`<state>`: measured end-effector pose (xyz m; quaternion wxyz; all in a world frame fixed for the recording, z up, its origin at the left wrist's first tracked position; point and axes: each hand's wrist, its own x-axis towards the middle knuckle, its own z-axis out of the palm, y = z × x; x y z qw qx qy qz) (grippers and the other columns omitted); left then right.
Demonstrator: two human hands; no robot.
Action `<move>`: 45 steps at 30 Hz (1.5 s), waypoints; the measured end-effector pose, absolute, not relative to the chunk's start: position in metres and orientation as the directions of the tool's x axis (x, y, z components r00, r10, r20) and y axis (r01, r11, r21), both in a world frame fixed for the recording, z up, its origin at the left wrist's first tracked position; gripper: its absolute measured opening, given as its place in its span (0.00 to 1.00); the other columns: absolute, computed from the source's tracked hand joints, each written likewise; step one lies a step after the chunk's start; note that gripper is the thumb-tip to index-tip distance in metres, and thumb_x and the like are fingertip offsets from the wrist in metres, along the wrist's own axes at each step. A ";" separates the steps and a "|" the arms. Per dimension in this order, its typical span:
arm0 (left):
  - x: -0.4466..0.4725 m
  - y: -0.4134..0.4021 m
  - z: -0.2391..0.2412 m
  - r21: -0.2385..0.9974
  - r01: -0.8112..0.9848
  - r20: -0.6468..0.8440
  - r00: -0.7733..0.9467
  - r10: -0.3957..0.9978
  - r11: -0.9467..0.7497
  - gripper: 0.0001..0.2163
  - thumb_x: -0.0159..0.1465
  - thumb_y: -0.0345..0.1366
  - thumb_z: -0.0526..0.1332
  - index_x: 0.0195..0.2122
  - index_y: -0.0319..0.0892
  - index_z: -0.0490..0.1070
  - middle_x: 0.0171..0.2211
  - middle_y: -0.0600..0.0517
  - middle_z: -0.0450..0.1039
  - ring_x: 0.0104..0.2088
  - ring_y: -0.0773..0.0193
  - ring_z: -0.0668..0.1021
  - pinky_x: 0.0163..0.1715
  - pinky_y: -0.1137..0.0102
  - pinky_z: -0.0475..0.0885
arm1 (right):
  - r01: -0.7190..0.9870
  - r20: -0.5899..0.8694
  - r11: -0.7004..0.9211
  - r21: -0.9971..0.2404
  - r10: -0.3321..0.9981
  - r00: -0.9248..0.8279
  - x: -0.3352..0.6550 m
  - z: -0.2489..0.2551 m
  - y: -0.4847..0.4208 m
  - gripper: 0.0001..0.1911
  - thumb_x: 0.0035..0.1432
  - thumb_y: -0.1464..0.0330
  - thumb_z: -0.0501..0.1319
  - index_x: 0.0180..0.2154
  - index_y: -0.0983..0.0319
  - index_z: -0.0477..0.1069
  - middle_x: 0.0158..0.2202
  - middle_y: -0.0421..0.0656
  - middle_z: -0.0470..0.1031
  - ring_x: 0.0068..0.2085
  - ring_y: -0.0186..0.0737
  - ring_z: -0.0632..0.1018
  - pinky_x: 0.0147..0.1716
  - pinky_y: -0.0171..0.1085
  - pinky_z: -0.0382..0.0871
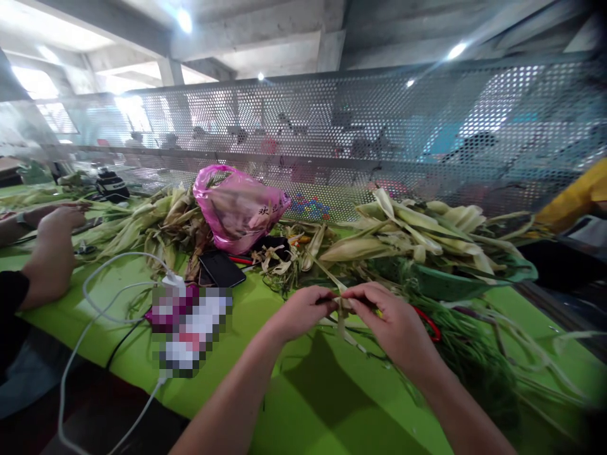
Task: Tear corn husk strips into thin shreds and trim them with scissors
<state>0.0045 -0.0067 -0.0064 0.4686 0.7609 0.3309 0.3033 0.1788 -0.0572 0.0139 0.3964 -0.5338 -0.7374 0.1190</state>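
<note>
The green table [289,430] as you face it. Along its far edge, from left to right, you have a swath of pale husks [123,221], a pink plastic bag [237,221] and a green basket [455,284]. Left of centre lie a dark phone [225,268], a pixelated pale object [196,332] and a white cable [128,255]; toward the right edge, loose green strands [474,354].

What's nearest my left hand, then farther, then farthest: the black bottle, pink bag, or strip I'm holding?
1. Strip: held in your left hand.
2. Pink bag: ahead, leftward.
3. Black bottle: farther left, toward the back.
</note>
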 end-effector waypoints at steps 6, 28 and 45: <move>0.004 -0.007 -0.008 0.929 0.198 0.140 0.597 0.790 -0.314 0.09 0.60 0.35 0.56 0.33 0.37 0.73 0.29 0.52 0.72 0.30 0.66 0.69 0.33 0.73 0.64 | 0.691 0.466 0.382 -0.614 0.882 -0.074 0.177 0.011 -0.060 0.08 0.58 0.67 0.59 0.40 0.56 0.73 0.38 0.44 0.78 0.38 0.45 0.78 0.39 0.42 0.71; 0.009 -0.005 -0.015 0.973 -0.106 0.230 0.420 0.878 -0.204 0.12 0.60 0.38 0.60 0.40 0.38 0.77 0.37 0.48 0.75 0.40 0.63 0.73 0.45 0.70 0.66 | -0.061 0.005 0.005 -0.998 1.000 0.005 0.173 0.009 -0.056 0.09 0.51 0.62 0.66 0.29 0.61 0.73 0.24 0.38 0.70 0.26 0.33 0.68 0.26 0.33 0.61; 0.012 -0.009 -0.008 0.971 -0.235 0.140 0.390 0.910 -0.049 0.13 0.54 0.41 0.64 0.33 0.35 0.77 0.29 0.50 0.73 0.31 0.66 0.71 0.37 0.71 0.65 | -0.030 0.140 0.149 -0.988 0.972 0.191 0.170 0.008 -0.057 0.10 0.51 0.61 0.65 0.27 0.61 0.71 0.24 0.38 0.68 0.27 0.34 0.67 0.27 0.32 0.60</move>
